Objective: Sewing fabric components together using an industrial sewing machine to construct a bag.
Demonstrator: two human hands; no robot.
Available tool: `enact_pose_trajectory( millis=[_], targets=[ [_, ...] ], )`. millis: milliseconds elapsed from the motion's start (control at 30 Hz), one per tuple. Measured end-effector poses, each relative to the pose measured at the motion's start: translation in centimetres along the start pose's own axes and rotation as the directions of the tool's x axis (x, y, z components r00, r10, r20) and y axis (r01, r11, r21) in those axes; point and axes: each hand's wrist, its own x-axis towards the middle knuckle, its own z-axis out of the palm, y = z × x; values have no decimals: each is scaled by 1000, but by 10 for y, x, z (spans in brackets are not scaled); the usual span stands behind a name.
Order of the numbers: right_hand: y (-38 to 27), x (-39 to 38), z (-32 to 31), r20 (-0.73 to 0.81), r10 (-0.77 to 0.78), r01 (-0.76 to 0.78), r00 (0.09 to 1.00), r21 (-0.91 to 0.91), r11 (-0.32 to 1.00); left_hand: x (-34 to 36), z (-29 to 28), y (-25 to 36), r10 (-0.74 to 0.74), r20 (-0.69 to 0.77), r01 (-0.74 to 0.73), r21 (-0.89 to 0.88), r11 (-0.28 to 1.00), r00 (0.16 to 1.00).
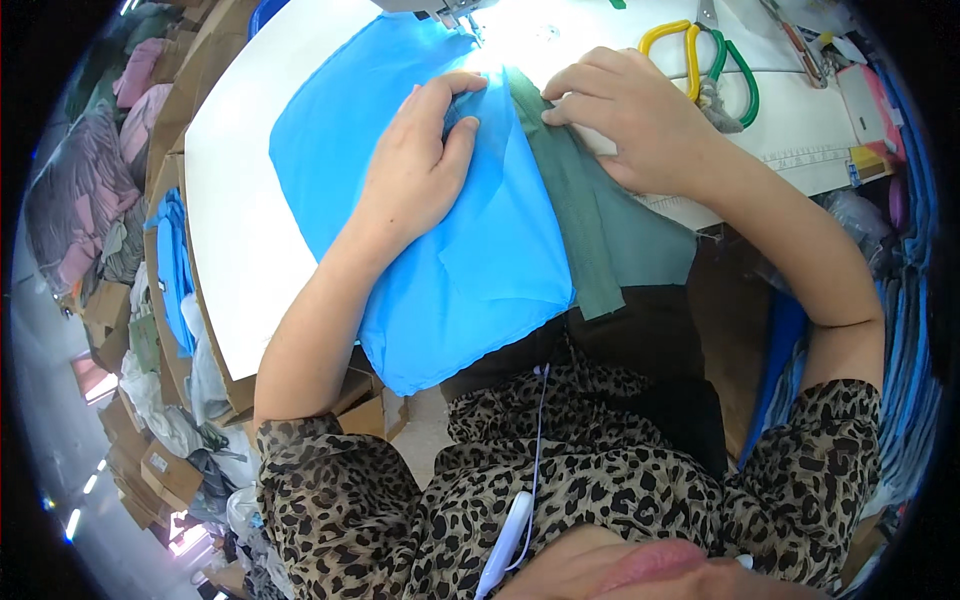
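A large piece of bright blue fabric [450, 280] lies on the white sewing table and drapes over its near edge. My left hand [415, 165] rests flat on it, thumb and forefinger apart, fingertips close to the seam. Along the blue fabric's right side runs a dark green fabric piece [590, 220], also hanging over the edge. My right hand [640, 120] pinches the green fabric near its top, between thumb and fingers. Just beyond both hands is the sewing machine's presser foot [470, 25]; bright light there washes out the fabric under it.
Scissors with yellow and green handles [718, 75] lie beyond my right hand. A ruler strip [800, 158] is on the table's right side. White tabletop [240, 240] extends left. Cardboard boxes [170, 470] and piled garments [85, 180] stand left; stacked blue fabric [900, 340] is at right.
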Motion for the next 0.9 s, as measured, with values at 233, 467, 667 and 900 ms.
enact_pose_trajectory(
  millis=[233, 467, 667, 900],
  targets=[
    [-2, 2, -1, -26, 18, -20, 999, -43, 999, 0, -5, 5, -55, 74, 51, 60, 997, 996],
    [0, 0, -1, -35, 14, -14, 999, -12, 1000, 2, 1, 1, 89, 34, -91, 94, 991, 995],
    [0, 0, 0, -30, 12, -12, 999, 10, 1000, 2, 1, 12, 171, 157, -214, 323, 922, 973],
    [0, 1, 2, -46, 8, -6, 999, 43, 999, 4, 5, 22, 157, 138, -203, 452, 869, 978]
  ],
)
